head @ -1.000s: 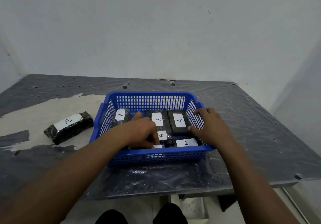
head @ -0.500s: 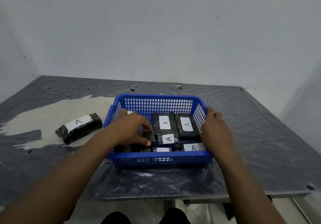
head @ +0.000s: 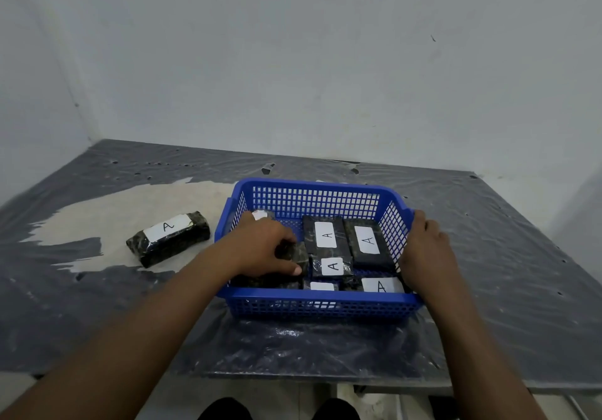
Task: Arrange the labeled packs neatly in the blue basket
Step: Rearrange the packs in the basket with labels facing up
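A blue mesh basket (head: 312,188) stands on the table and holds several dark packs with white "A" labels. My left hand (head: 264,247) is inside the basket at its left side, fingers closed on a dark pack (head: 298,253) there. My right hand (head: 426,250) grips the basket's right wall from outside. Two labeled packs (head: 325,235) (head: 366,240) lie side by side at the back right, with shorter ones (head: 332,266) (head: 379,286) in front of them. One more labeled pack (head: 169,237) lies on the table left of the basket.
The table (head: 488,256) is covered with wrinkled dark plastic film, torn to a pale patch at the left. Its front edge runs just below the basket. White walls close off the back and the left corner.
My right hand has moved from inside the basket to its right wall. My left hand has shifted left onto a pack at the basket's left side. The camera view has drifted.
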A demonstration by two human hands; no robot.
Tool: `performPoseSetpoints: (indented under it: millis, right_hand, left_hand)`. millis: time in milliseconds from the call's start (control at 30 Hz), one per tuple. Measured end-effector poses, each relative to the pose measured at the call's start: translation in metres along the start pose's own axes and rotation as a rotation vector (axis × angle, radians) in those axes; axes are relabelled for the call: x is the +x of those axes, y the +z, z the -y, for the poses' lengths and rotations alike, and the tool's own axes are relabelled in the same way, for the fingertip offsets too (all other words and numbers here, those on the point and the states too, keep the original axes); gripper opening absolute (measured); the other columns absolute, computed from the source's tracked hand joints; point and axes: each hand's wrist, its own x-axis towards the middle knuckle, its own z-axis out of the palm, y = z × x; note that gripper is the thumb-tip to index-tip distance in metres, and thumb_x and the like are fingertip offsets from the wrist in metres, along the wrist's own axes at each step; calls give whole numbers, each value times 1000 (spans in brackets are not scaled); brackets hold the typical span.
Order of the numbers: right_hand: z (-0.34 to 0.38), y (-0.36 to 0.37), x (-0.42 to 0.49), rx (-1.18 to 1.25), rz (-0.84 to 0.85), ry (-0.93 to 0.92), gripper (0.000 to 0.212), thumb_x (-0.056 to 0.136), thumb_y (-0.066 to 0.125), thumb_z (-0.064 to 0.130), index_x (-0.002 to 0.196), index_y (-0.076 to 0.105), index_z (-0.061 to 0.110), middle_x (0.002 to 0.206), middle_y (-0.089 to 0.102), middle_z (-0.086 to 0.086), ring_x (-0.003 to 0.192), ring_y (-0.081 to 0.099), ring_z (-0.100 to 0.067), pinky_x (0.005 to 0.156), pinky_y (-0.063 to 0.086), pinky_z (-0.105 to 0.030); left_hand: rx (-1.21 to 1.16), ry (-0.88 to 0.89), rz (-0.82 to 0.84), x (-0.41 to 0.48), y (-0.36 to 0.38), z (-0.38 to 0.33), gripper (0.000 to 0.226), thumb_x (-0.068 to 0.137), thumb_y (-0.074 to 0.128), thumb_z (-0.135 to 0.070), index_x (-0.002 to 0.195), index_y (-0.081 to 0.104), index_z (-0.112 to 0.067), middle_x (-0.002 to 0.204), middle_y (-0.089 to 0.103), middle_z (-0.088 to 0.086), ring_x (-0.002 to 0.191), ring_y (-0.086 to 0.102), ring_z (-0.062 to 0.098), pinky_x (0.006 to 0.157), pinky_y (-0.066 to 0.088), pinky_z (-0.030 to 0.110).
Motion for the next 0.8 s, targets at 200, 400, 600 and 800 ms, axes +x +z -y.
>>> performPoseSetpoints:
  millis: [200, 400, 600, 800]
  right_hand:
    - [1, -2, -2, 15, 6, 6, 86, 90, 69, 10, 156, 14, 6, 143, 41, -22, 128, 44, -37, 97, 48, -46]
    - [3, -2, -3, 19, 7, 21, 81, 94, 65, 12, 156, 14, 6, 144, 41, -23, 130, 43, -37, 99, 48, -46]
    - [6, -3, -4, 21, -27, 39, 69, 102, 50, 36, 157, 17, 10, 151, 36, -20, 138, 32, -37, 106, 41, -53]
    - [31, -16, -19, 270, -236, -422, 59, 97, 57, 41, 151, 40, 24, 154, 41, 2, 141, 32, -19, 115, 34, -48]
  left_hand:
    - [-620, -45, -141, -15, -33, 13, 46, 65, 76, -59, 105, 63, -40, 103, 69, -18, 96, 67, 1, 77, 54, 24]
    - [-1125, 125, -178, -36, -31, 16, 43, 68, 78, -14, 102, 56, -27, 110, 70, -5, 99, 71, 14, 75, 56, 23]
    - [-1260, 178, -179, -39, -20, 14, 46, 70, 72, 0, 106, 48, -17, 118, 64, 11, 99, 66, 21, 76, 55, 28]
    - [-1458, 137, -134, -39, -18, 8, 43, 74, 65, -14, 116, 54, -12, 112, 69, 10, 96, 68, 19, 76, 55, 27]
